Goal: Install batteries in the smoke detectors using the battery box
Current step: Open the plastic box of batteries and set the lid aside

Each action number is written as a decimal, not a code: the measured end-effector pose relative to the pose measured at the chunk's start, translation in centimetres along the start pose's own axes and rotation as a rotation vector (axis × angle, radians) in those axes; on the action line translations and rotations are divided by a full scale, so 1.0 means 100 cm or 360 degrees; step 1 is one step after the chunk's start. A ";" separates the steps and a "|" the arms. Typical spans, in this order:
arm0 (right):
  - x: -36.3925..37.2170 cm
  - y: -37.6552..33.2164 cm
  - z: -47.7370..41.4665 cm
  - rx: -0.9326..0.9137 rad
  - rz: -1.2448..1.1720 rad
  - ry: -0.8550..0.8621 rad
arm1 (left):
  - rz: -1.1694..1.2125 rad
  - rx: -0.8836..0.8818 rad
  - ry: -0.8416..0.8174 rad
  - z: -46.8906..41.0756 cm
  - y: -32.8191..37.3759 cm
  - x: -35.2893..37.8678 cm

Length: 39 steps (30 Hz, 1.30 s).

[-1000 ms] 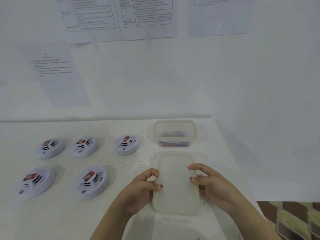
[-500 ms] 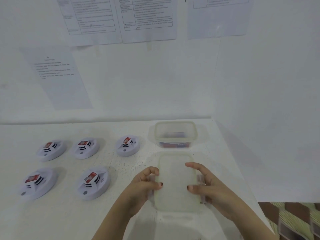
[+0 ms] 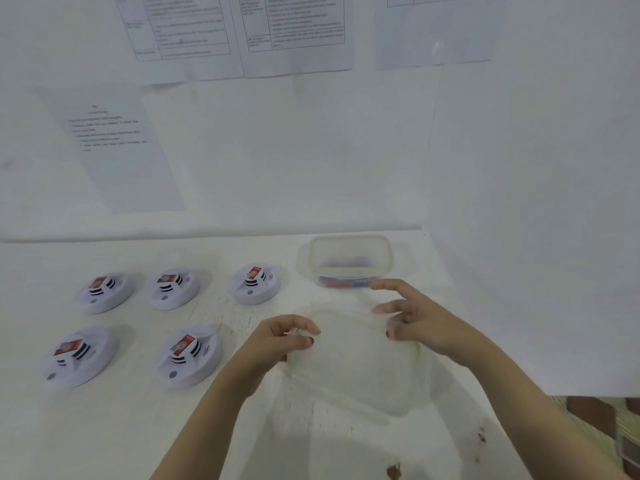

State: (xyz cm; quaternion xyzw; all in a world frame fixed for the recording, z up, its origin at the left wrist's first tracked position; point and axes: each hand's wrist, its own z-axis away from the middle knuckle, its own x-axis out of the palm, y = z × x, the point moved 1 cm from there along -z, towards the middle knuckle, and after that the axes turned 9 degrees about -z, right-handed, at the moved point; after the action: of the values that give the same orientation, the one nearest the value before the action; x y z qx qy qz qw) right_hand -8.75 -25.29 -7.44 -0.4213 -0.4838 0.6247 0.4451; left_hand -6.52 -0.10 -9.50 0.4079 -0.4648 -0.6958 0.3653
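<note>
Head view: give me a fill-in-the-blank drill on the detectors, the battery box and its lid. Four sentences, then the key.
The table holds ___ smoke detectors.
Their far row has ___ of them.
The battery box stands to the ___ of the detectors.
Its lid is ___ the box, nearer the person, with the left hand gripping its edge.

Missing words: five; three; right; off.
</note>
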 end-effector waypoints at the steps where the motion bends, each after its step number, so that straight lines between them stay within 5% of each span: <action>1: 0.001 -0.001 -0.002 -0.0030 0.0056 0.0050 | -0.0010 -0.0016 0.0001 0.002 -0.002 0.001; 7: -0.001 0.005 0.013 -0.0027 0.0424 0.0381 | -0.0114 -0.0064 0.0121 0.022 -0.012 -0.004; 13: -0.006 0.015 0.050 0.0393 0.0006 0.0387 | -0.0077 -0.0027 0.0194 0.033 -0.017 -0.014; 22: -0.020 0.019 0.061 0.0120 -0.0347 0.0342 | 0.0148 -0.0024 0.0062 0.035 -0.016 -0.016; 29: -0.024 0.007 0.063 -0.0157 -0.0469 0.0236 | 0.0291 0.0308 0.0085 0.040 0.009 -0.027; 34: -0.028 -0.014 0.048 -0.0344 -0.0453 0.0314 | 0.0166 0.0449 0.0412 0.024 0.036 -0.032; 39: -0.040 -0.040 0.000 -0.0539 -0.0249 0.0761 | -0.0276 0.0499 0.0851 -0.019 0.072 -0.034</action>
State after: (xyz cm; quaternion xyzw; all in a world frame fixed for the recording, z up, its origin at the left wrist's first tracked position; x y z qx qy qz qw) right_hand -7.14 -28.59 -3.19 -0.5861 -0.4935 0.3821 0.5166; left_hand -2.52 0.14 -2.37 0.6656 -0.4174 -0.5125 0.3465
